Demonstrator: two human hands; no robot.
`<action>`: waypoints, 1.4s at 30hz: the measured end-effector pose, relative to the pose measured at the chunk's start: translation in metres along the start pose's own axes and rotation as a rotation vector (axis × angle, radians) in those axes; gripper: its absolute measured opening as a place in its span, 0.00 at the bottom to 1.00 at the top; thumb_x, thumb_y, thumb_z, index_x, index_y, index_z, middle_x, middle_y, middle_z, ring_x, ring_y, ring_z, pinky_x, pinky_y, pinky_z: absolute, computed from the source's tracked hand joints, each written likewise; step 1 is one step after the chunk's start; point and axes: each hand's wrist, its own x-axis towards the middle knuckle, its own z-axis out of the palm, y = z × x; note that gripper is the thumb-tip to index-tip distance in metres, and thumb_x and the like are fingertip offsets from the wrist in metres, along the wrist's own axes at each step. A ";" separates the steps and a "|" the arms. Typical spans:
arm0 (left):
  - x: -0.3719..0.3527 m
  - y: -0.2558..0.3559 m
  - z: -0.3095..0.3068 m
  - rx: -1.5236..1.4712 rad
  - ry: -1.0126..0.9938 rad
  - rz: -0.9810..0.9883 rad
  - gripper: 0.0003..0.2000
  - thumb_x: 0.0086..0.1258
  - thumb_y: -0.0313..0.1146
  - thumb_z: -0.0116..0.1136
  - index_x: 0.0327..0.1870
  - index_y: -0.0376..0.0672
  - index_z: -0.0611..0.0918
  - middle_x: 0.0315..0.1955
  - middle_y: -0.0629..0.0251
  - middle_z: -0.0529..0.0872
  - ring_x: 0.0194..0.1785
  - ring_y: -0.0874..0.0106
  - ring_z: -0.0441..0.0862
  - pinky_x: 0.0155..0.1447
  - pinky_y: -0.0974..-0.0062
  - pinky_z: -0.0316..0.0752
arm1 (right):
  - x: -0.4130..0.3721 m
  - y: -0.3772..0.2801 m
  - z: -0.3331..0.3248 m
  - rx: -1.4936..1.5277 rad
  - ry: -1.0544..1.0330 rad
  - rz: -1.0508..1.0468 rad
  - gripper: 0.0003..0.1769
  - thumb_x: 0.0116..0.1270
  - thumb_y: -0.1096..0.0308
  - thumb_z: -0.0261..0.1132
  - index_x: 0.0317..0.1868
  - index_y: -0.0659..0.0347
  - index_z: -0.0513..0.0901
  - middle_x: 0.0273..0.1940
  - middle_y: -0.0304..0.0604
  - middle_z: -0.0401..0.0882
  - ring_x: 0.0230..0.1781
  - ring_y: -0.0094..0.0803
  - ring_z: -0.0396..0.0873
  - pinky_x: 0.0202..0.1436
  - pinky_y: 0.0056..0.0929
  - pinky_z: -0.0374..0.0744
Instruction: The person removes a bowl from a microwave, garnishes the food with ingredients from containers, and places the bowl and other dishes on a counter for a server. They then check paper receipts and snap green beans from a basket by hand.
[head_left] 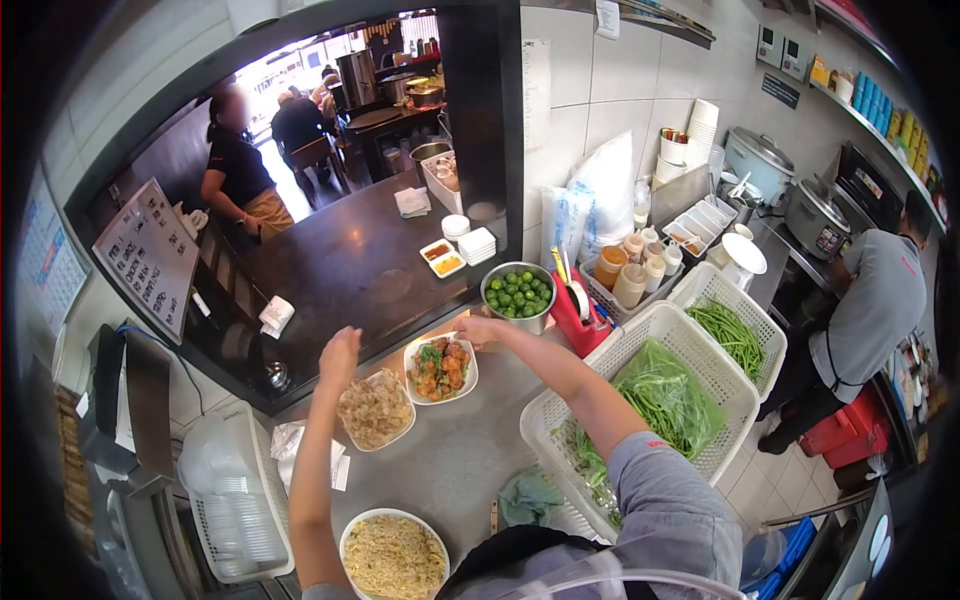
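My left hand [341, 355], its fingers closed, is above the back left edge of a dish heaped with thin brown flakes [375, 408]. Whether anything is inside those fingers is hidden. At the upper right rim of a square white bowl [412, 387], my right hand [479, 331] has its fingers closed on the edge. Glazed brown pieces with chopped green herbs [440, 367] fill that bowl. Nearer to me on the steel counter [450, 450] stands a round white bowl of fried rice [393, 556].
A metal pot of green limes [518, 290] and a red tape dispenser [580, 312] stand to the right. White baskets [545, 420] hold greens and long beans. Plastic containers fill a basket [240, 500] at left. People [235, 170] are beyond the hatch; a co-worker [870, 290] stands right.
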 end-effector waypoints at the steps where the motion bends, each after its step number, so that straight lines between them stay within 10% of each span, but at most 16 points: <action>1: -0.015 -0.010 -0.013 -0.085 0.000 -0.046 0.15 0.70 0.40 0.39 0.31 0.37 0.71 0.32 0.49 0.80 0.40 0.51 0.77 0.42 0.58 0.69 | -0.011 -0.013 -0.004 0.123 0.019 0.000 0.12 0.65 0.66 0.50 0.36 0.66 0.75 0.20 0.44 0.75 0.15 0.29 0.74 0.21 0.30 0.74; 6: -0.103 -0.073 -0.045 -0.347 -0.021 -0.315 0.08 0.68 0.32 0.40 0.35 0.40 0.72 0.18 0.53 0.78 0.21 0.58 0.80 0.22 0.66 0.72 | 0.020 0.010 -0.016 -0.001 0.202 -0.064 0.13 0.64 0.64 0.52 0.33 0.66 0.78 0.19 0.43 0.75 0.16 0.27 0.74 0.20 0.28 0.74; 13: -0.177 -0.100 -0.024 -0.707 -0.632 -0.712 0.13 0.70 0.33 0.39 0.45 0.32 0.72 0.21 0.55 0.80 0.20 0.66 0.81 0.21 0.73 0.77 | 0.049 -0.032 -0.015 0.176 0.412 0.101 0.13 0.64 0.67 0.53 0.35 0.70 0.79 0.21 0.46 0.78 0.15 0.29 0.76 0.19 0.27 0.75; 25: -0.181 -0.059 0.027 -1.657 -0.421 -0.843 0.30 0.69 0.23 0.37 0.66 0.45 0.37 0.50 0.36 0.69 0.49 0.51 0.76 0.52 0.63 0.76 | 0.113 -0.065 0.027 0.468 0.681 0.381 0.14 0.63 0.72 0.48 0.38 0.76 0.76 0.28 0.54 0.80 0.18 0.34 0.80 0.19 0.28 0.80; 34: -0.170 -0.041 0.045 -1.780 -0.265 -0.798 0.26 0.68 0.22 0.34 0.66 0.50 0.46 0.55 0.52 0.68 0.49 0.55 0.76 0.51 0.64 0.78 | 0.143 -0.056 0.016 0.717 0.630 0.366 0.16 0.63 0.69 0.50 0.46 0.71 0.71 0.34 0.56 0.78 0.20 0.40 0.81 0.14 0.32 0.77; 38: -0.163 -0.046 0.045 -1.751 -0.199 -0.764 0.24 0.69 0.23 0.34 0.65 0.48 0.47 0.55 0.51 0.68 0.49 0.56 0.77 0.49 0.65 0.79 | 0.141 -0.027 0.006 -0.080 0.708 0.193 0.29 0.64 0.61 0.55 0.63 0.62 0.59 0.47 0.54 0.72 0.46 0.39 0.75 0.38 0.38 0.78; 42: -0.133 -0.053 0.020 -1.690 -0.148 -0.724 0.23 0.70 0.28 0.37 0.64 0.46 0.49 0.52 0.50 0.71 0.46 0.56 0.78 0.45 0.67 0.81 | 0.041 -0.075 -0.021 0.523 0.327 0.102 0.29 0.67 0.61 0.53 0.65 0.60 0.56 0.56 0.46 0.67 0.48 0.32 0.73 0.47 0.33 0.73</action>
